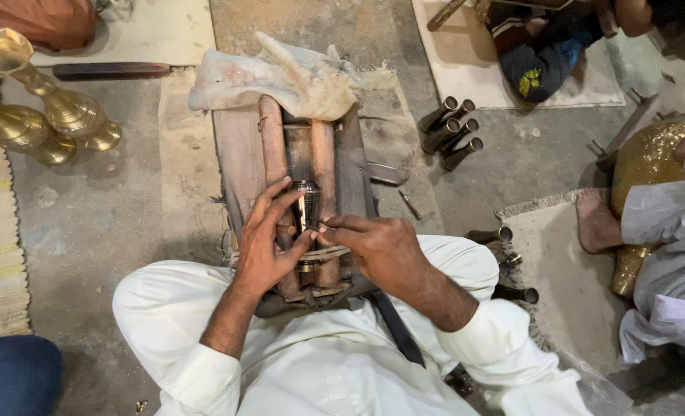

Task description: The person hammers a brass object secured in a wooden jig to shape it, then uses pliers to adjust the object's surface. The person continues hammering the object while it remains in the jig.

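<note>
A small brass tube piece (306, 202) with a dark band lies in the groove of a worn wooden block (242, 162) that rests between my knees. My left hand (265, 235) lies flat over the block, its fingers pressing the left side of the brass piece. My right hand (377, 243) pinches a thin tool whose tip touches the piece from the right. A dirty cloth (281, 77) covers the far end of the block.
Several dark brass tubes (450, 131) lie on the concrete floor to the right, with more tubes (512, 293) by my right knee. Two brass vases (42, 115) lie at the left. Another person's foot (595, 223) and white sleeve (666, 254) are at the right.
</note>
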Demonstrator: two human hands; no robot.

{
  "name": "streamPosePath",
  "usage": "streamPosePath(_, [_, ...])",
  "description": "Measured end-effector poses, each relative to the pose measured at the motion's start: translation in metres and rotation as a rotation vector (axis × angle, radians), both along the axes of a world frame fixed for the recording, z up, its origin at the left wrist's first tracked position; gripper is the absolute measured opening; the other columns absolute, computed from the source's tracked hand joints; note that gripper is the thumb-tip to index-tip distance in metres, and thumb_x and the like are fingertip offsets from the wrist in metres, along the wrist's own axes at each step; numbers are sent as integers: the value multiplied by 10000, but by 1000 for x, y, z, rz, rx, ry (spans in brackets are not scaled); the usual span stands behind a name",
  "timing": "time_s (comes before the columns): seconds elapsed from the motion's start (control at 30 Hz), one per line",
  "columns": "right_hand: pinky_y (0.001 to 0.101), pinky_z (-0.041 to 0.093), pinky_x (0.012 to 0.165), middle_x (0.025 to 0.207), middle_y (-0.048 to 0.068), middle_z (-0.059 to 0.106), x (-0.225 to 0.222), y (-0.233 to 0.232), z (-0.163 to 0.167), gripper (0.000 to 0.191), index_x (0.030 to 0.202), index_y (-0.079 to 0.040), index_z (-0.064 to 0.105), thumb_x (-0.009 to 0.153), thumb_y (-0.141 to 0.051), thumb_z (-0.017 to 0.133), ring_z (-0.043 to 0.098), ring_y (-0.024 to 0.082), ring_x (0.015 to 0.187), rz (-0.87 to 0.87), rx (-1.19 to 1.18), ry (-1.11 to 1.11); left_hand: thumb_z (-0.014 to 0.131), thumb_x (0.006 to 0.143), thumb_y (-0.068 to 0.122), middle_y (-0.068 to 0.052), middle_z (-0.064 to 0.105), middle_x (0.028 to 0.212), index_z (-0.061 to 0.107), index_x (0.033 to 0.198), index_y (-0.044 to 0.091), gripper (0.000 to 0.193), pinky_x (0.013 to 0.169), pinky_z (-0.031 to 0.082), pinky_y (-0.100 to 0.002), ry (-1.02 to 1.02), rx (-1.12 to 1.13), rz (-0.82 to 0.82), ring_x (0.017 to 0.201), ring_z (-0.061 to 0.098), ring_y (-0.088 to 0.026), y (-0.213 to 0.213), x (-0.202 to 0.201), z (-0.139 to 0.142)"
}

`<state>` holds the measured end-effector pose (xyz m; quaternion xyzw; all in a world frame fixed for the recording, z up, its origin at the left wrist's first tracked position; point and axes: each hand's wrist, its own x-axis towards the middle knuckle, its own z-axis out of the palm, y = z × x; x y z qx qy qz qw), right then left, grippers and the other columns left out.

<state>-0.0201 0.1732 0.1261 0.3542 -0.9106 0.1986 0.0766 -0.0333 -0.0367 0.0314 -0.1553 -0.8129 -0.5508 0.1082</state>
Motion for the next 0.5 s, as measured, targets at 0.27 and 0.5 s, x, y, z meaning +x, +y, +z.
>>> streamPosePath(0.27, [360, 568, 573, 1050, -26, 754, -22, 1, 13, 144, 926, -122, 790, 884, -251, 744, 710, 214, 715, 130, 234, 96, 830, 735, 172, -194, 446, 1570, 743, 1189, 181, 463, 1125, 406, -512, 57, -84, -69, 1414, 481, -392, -8, 2, -5])
streamPosePath(0.5, [359, 564, 562, 999, -44, 744, -24, 0, 13, 158, 833, -142, 775, 886, -276, 713, 689, 211, 690, 146, 347, 140, 818, 778, 160, -178, 476, 1563, 760, 1137, 184, 365, 1109, 459, -467, 32, -11, -15, 1374, 539, -370, -1, 3, -10])
